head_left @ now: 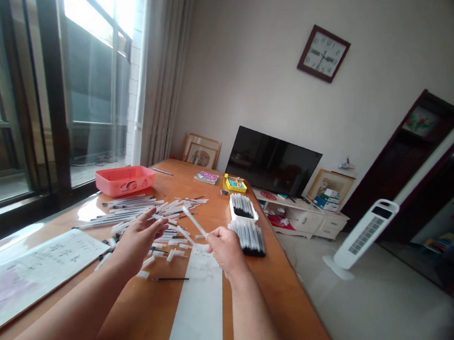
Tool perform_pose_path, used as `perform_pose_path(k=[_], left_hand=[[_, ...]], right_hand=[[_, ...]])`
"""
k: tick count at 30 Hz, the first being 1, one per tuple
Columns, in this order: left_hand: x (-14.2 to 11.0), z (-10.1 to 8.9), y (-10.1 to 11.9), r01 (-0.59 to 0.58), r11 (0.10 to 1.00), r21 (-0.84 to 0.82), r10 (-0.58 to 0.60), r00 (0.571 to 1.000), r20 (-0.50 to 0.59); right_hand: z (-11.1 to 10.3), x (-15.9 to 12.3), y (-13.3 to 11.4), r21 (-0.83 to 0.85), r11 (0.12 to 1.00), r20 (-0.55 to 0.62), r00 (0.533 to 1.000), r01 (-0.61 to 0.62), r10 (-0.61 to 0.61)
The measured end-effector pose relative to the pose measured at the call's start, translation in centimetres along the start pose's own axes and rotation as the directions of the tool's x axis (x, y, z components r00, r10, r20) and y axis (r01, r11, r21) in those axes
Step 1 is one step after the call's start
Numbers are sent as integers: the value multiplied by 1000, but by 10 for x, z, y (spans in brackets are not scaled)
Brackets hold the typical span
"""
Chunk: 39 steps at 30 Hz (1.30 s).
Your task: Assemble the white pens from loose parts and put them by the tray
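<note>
My right hand (224, 247) pinches one end of a clear, whitish pen barrel (193, 221), which slants up to the left above the table. My left hand (142, 235) is held over the loose pen parts with its fingers apart, and nothing shows in it. Below and beyond it lie several pen barrels (130, 204) and small white caps (170, 254). A thin black refill (170, 278) rests near the left edge of a long white paper strip (199, 309). Beyond my right hand, a black tray (257, 252) and a white basket (255, 217) hold upright pens.
A red plastic box (124, 181) stands at the far left of the wooden table (275, 305). A writing booklet (42, 270) lies at the near left. Toward the back are a yellow box (235, 184) and a small colourful book (206, 177). A window borders the left side.
</note>
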State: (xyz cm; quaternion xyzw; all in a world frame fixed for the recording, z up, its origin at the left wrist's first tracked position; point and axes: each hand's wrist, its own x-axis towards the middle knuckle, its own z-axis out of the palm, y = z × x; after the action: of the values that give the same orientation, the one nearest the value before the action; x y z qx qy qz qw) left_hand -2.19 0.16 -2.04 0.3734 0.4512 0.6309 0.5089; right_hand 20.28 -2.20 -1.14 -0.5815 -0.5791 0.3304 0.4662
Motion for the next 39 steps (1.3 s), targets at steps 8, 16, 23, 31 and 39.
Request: perform_pose_path(k=[8, 16, 23, 31, 39], left_hand=[[5, -4, -1, -15, 991, 131, 20, 999, -38], [12, -11, -5, -15, 988, 152, 20, 999, -35], [18, -16, -6, -14, 989, 149, 19, 999, -29], [18, -16, -7, -3, 984, 180, 7, 1000, -25], [19, -17, -7, 5, 977, 215, 0, 1000, -26]], right_hand=[[-52, 19, 18, -404, 866, -421, 900, -295, 110], [-95, 19, 22, -470, 722, -567, 801, -508, 194], [-101, 21, 28, -450, 707, -562, 788, -546, 251], [-98, 26, 37, -486, 687, -519, 810, -541, 271], [-97, 30, 46, -489, 681, -497, 816, -545, 295]])
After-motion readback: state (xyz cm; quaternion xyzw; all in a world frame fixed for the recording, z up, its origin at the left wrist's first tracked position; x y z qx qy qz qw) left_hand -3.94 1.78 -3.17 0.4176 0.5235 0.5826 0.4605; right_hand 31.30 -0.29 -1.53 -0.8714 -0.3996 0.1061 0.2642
